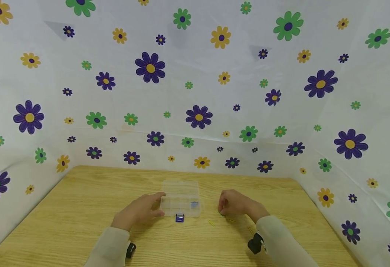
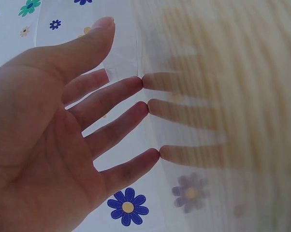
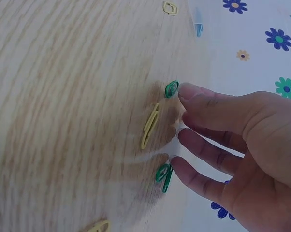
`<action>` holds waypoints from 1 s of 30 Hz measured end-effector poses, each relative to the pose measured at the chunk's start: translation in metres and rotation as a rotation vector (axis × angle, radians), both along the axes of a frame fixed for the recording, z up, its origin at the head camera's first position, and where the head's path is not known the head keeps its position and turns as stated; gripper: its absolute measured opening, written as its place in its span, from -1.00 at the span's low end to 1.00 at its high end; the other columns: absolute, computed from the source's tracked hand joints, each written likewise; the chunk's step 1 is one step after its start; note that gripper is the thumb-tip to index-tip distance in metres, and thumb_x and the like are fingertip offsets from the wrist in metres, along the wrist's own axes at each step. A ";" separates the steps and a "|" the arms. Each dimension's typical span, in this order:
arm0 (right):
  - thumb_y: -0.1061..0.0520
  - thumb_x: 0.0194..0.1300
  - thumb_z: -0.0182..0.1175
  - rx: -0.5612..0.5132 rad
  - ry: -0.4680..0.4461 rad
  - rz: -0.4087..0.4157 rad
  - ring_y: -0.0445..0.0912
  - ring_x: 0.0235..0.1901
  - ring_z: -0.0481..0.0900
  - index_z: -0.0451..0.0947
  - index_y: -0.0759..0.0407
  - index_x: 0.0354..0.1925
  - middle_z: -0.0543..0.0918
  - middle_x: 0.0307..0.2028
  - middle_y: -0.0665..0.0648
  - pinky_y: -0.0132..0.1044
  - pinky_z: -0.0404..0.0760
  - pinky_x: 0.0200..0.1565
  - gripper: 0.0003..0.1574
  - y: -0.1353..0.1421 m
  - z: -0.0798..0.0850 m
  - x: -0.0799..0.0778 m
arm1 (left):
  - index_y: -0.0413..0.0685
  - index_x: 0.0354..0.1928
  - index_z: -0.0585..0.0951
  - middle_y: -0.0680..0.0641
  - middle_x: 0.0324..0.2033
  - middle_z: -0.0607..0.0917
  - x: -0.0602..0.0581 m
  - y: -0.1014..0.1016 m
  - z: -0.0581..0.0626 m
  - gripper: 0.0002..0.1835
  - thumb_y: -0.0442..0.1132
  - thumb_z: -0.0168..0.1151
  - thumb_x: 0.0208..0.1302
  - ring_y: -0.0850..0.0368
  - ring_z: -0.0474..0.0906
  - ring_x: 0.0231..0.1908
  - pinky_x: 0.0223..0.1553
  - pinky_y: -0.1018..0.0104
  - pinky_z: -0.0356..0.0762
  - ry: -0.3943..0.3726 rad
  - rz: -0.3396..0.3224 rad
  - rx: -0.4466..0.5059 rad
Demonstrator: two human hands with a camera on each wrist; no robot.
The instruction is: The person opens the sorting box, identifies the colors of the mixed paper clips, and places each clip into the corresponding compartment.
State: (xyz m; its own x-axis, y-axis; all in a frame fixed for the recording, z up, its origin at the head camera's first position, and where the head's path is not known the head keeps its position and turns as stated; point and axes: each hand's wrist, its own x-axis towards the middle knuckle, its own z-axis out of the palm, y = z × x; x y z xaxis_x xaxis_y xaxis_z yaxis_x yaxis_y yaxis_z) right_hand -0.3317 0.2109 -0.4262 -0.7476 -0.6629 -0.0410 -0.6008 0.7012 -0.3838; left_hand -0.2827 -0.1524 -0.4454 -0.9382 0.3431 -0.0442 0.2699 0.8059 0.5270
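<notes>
My right hand (image 1: 236, 203) is low over the table, thumb and index finger pinching at a green paper clip (image 3: 171, 89). A second green paper clip (image 3: 165, 177) lies by the tips of its lower fingers, with a yellow paper clip (image 3: 150, 126) between the two. Left of that hand stands a clear plastic compartment box (image 1: 181, 212), with blue paper clips (image 1: 195, 204) in its right part. Beside the box's left edge, my left hand (image 1: 141, 210) is spread with nothing in it, fingertips touching the wooden table in the left wrist view.
More yellow paper clips (image 1: 211, 223) lie scattered on the wooden table (image 1: 81, 207) near the right hand. A small dark-blue framed piece (image 1: 179, 218) sits at the box's front edge. Flower-print cloth (image 1: 195, 96) walls off the table's back and sides.
</notes>
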 end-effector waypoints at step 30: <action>0.24 0.26 0.44 0.021 -0.014 -0.014 -0.25 -0.34 0.46 0.69 0.08 -0.50 0.64 -0.35 -0.06 -0.39 0.56 -0.22 -0.79 -0.012 0.004 0.001 | -0.02 0.47 0.43 -0.18 0.32 0.62 -0.001 -0.002 -0.001 -0.31 -0.05 0.40 0.35 -0.27 0.45 0.40 0.46 -0.24 0.38 0.013 -0.014 -0.005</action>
State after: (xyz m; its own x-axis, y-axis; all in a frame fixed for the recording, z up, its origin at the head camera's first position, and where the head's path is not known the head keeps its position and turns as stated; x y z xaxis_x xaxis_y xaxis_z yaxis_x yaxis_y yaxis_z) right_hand -0.3305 0.1984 -0.4222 -0.7561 -0.6512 -0.0655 -0.5854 0.7177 -0.3771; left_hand -0.2842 -0.1541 -0.4463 -0.9340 0.3557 -0.0335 0.2878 0.8049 0.5190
